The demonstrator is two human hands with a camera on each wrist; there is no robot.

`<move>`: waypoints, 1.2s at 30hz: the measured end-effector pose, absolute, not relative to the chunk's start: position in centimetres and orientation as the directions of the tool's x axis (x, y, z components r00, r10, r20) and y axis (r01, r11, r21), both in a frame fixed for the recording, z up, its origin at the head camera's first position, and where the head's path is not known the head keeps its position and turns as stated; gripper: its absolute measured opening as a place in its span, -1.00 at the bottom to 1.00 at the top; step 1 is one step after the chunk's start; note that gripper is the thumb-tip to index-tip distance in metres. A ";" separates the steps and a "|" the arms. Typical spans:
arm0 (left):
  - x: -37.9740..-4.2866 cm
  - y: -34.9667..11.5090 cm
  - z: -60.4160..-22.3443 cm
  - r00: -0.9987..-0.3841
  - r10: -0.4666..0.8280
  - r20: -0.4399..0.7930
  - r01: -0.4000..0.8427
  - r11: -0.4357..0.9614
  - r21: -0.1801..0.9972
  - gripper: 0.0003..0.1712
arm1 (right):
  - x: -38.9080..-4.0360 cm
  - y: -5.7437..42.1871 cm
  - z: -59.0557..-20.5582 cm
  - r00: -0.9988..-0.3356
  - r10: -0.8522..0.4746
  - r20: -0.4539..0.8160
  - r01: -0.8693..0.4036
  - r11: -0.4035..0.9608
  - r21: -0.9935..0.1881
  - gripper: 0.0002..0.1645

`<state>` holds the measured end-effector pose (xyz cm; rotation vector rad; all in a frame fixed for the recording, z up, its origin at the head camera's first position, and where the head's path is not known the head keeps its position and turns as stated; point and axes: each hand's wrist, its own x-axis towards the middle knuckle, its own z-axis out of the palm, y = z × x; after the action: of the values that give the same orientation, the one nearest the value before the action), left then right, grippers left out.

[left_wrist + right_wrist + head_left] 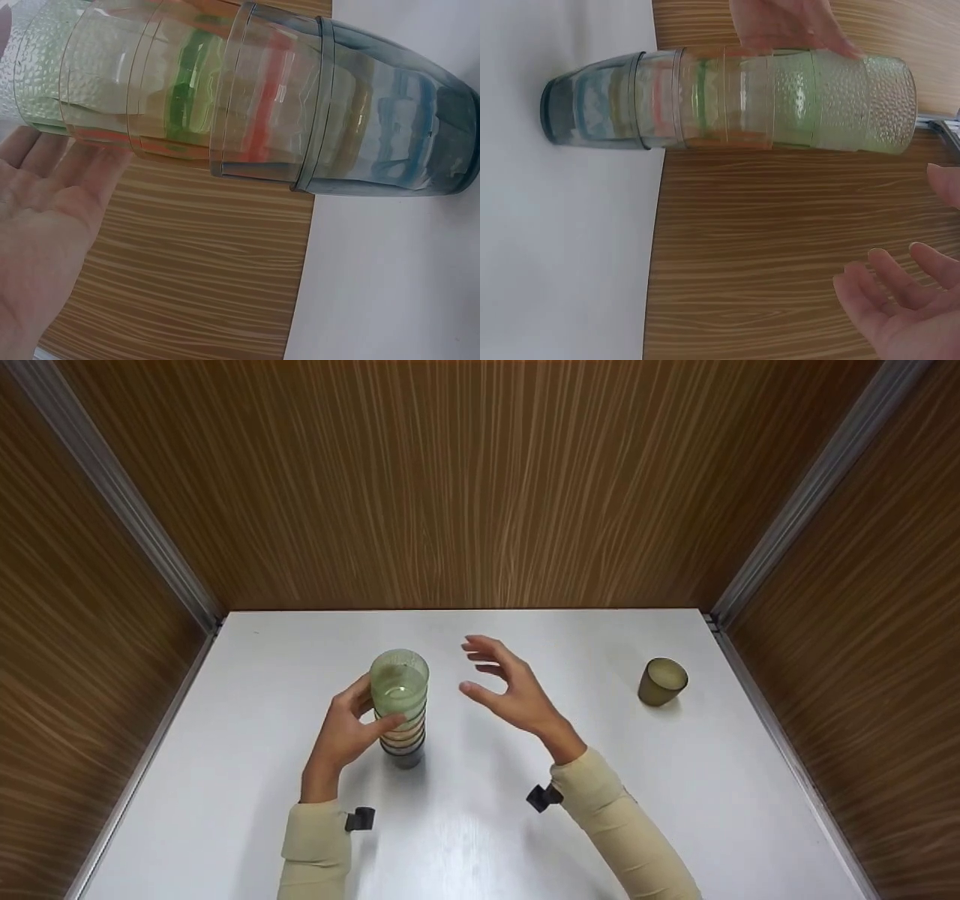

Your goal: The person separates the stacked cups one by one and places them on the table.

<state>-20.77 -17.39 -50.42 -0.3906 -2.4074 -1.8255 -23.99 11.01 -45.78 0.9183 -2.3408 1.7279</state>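
Note:
A tall stack of nested glass tumblers (402, 701) stands upright on the white table, left of the middle. On top is a pale green pebbled tumbler (891, 105); below come clear and orange-tinted ones, with a blue-grey tumbler (382, 112) at the bottom. My left hand (345, 731) holds the upper part of the stack from the left, thumb across the near side and fingers round the far side. To the right of the stack, my right hand (517, 694) is held in the air, fingers spread and slightly bent, apart from the glass and holding nothing.
A single olive-green tumbler (660, 694) stands apart on the right of the white table (570, 660). Wood-grain panels (480, 487) close off the back and both sides, with metal rails (817, 472) along the corners. Both sleeves carry a small black wrist mount (544, 797).

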 end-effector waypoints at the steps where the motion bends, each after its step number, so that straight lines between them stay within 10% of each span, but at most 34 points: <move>1: -20.7 -17.4 -50.4 -0.963 0.143 0.227 0.258 0.251 0.933 -0.07 | -24.0 10.8 -45.7 -0.814 -0.414 0.408 -0.510 0.172 -0.843 -0.22; 36: -20.9 -17.0 -50.4 -0.938 0.158 0.308 0.338 0.233 0.912 -0.11 | -23.4 5.1 -44.3 -0.769 -0.526 0.363 -0.498 0.138 -0.856 -0.11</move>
<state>-20.85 -17.01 -50.44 -0.4758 -2.3442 -1.7945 -23.45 5.13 -44.34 1.0748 -2.3884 1.7792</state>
